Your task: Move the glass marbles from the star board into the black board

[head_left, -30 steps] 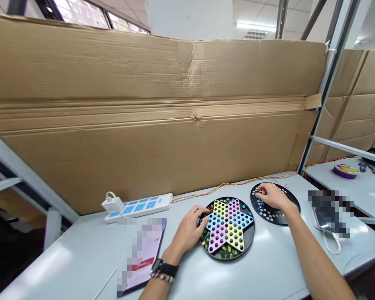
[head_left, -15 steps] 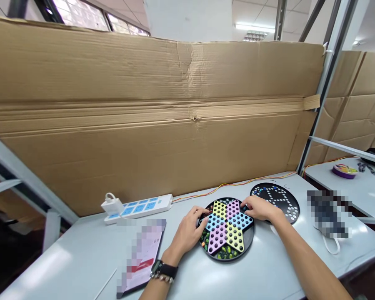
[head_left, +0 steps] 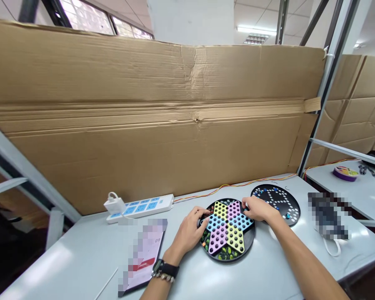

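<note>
A round black Chinese checkers board (head_left: pixel 227 259) lies on the table, its raised star in yellow, pink and blue studded with holes. Dark and green marbles (head_left: pixel 228 252) fill side compartments around the star. My left hand (head_left: pixel 190 228) curls at the board's left rim, thumb and fingertips over the edge by the red pieces. At the upper right rim, my right hand (head_left: pixel 256 208) has its fingers bent together over a compartment; whatever they pinch is hidden. Behind that hand lies a round black tray (head_left: pixel 281 202) with white dots and a few blue marbles.
A tablet-like device (head_left: pixel 146 258) with a pink screen lies left of my left hand. Behind it is a white power strip (head_left: pixel 159 203) with a plugged-in charger (head_left: pixel 114 205). A dark blurred object (head_left: pixel 328 214) lies right. Cardboard (head_left: pixel 143 158) walls the back; a metal frame stands right.
The fingers of my right hand have drawn in slightly more at the board's upper right rim. My left hand keeps its place. The view has shifted a little.
</note>
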`<action>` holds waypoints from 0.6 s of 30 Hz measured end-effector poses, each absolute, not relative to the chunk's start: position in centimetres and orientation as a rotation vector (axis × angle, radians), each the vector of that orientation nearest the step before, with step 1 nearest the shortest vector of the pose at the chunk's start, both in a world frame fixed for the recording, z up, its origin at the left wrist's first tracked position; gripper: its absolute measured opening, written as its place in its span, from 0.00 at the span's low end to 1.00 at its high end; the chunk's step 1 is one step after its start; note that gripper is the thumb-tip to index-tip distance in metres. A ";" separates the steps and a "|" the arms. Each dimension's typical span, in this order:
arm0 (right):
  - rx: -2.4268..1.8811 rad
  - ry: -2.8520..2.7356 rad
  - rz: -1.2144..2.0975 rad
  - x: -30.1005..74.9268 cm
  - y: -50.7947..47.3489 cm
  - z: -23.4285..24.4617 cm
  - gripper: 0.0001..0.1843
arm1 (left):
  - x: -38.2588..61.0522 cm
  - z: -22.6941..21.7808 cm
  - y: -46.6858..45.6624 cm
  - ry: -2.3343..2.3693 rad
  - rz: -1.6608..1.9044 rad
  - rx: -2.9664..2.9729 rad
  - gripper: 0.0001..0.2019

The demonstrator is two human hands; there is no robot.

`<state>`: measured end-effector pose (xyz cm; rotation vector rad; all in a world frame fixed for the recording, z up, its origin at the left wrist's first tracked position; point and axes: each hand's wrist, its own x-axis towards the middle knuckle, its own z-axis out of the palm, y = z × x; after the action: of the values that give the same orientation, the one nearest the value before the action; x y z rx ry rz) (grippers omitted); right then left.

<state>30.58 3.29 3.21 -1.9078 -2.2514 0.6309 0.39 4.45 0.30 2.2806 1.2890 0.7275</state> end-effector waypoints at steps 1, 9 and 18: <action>-1.918 -2.250 0.638 30.5 3.3 3.2 0.13 | 0.4 0.3 4.4 1.286 0.726 2.281 0.16; -1.928 -2.255 0.700 30.4 3.6 3.6 0.13 | 0.5 0.5 4.4 1.308 0.747 2.281 0.17; -1.809 -2.377 0.669 30.9 3.8 3.2 0.08 | 0.6 0.5 4.4 1.290 0.758 2.280 0.16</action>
<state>30.91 3.83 3.16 -1.8093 -2.3774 0.6694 0.55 4.44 0.45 2.2802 1.2903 0.7584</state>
